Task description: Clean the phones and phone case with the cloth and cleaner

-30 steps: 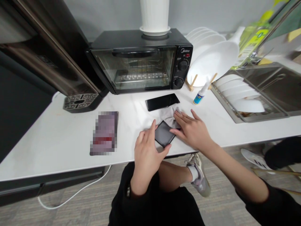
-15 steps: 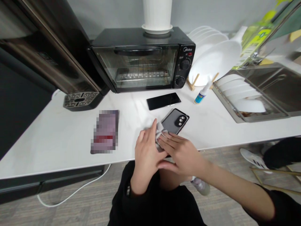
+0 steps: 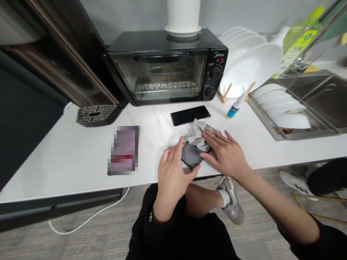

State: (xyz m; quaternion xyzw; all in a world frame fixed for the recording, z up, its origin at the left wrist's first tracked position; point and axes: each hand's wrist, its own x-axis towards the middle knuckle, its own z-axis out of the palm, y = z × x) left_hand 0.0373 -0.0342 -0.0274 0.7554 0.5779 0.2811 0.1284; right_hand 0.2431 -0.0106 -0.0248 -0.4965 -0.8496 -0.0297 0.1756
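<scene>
A phone case with a grey back and black rim lies on the white counter. My left hand holds its near left end between thumb and fingers. On the case's far end my right hand presses a crumpled grey cloth, its fingers over the cloth. The cloth and the fingers hide the case's camera openings. Just behind the case lies a black phone, screen up. A small spray bottle with a blue label stands behind my right hand.
A black toaster oven stands at the back with a white pot on top. Left are a drink dispenser and a blurred-out flat item. White plates and a sink holding dishes are at right.
My right hand has slid the cloth away from me and to the right, over the camera end. The case's near end now shows between my hands.
</scene>
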